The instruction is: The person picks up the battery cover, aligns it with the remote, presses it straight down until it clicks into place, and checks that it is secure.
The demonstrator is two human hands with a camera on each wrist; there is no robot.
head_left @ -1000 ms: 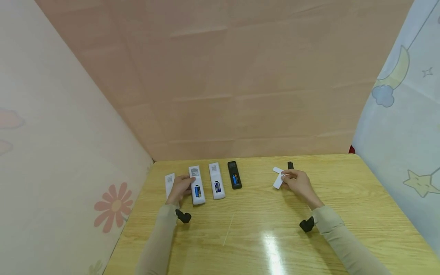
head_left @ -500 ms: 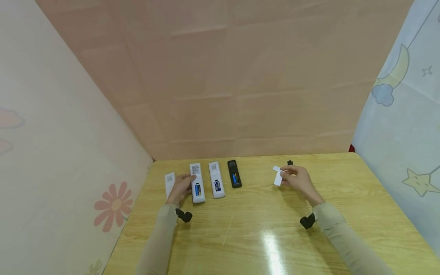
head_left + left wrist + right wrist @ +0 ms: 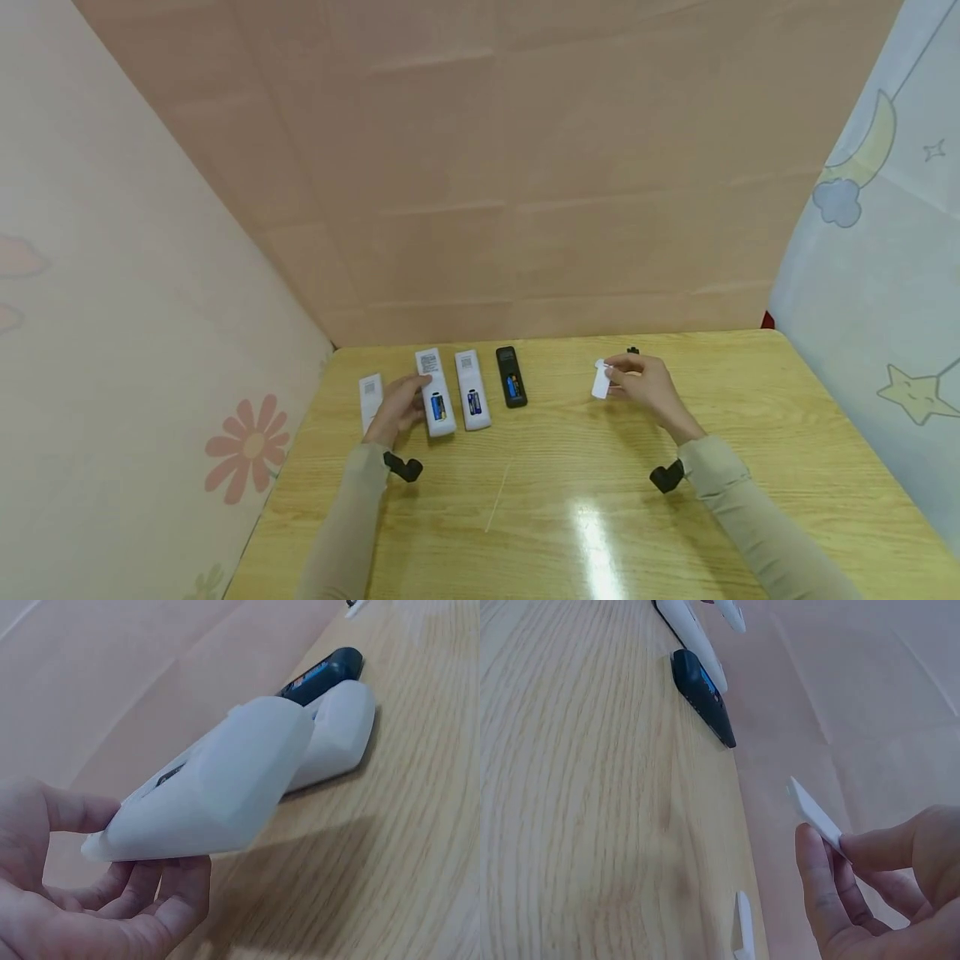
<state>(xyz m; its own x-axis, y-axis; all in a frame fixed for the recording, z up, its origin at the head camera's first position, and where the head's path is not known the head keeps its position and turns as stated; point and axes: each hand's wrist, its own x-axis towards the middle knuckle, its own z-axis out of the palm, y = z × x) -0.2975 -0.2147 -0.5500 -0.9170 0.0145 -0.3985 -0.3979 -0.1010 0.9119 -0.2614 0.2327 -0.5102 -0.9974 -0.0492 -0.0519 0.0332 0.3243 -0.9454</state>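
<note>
My left hand [image 3: 399, 408] grips a white remote control [image 3: 436, 392] by its side, its back up and blue batteries showing in the uncovered compartment. In the left wrist view that remote is tilted above the table, thumb on top and fingers beneath. A second white remote [image 3: 472, 390] and a black remote [image 3: 512, 377] lie to its right, both with batteries exposed. Another white remote [image 3: 371, 398] lies partly hidden behind my left hand. My right hand [image 3: 649, 390] pinches a white battery cover [image 3: 816, 813] between thumb and fingers, raised off the table.
Another white cover [image 3: 745, 924] lies on the wooden table [image 3: 547, 475] below my right hand. A small black piece [image 3: 633, 350] shows just beyond that hand. A pinkish-brown backdrop [image 3: 525, 167] stands at the table's far edge.
My left hand has lifted the white remote and shifted it slightly right and away. My right hand has raised the white cover and moved slightly left and away.
</note>
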